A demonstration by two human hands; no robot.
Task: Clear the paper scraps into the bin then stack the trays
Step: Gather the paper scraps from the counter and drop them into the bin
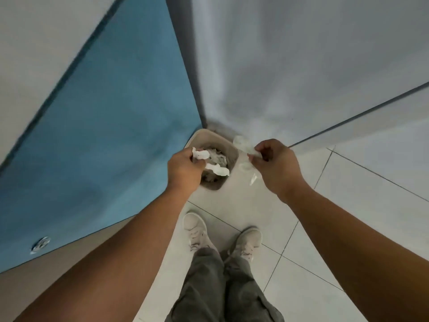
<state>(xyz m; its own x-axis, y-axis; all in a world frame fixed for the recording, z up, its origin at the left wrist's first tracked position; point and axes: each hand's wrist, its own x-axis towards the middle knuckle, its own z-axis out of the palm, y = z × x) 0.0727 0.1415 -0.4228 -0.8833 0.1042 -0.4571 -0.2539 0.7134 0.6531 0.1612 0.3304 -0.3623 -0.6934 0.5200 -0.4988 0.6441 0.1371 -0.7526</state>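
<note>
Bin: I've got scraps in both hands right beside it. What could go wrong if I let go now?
1. The right hand pinches its crumpled scraps to the right of the bin opening; released now, they would likely land on the tiled floor.
2. The bin already looks full of paper, so the white scraps in the left hand may pile high and spill out.

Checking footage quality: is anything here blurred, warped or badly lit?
Head view: the paper scrap in the right hand smears with motion blur; the scrap in the left hand, over the bin, is sharper; wide-angle stretch enlarges the forearms; light is soft, no glare.
</note>
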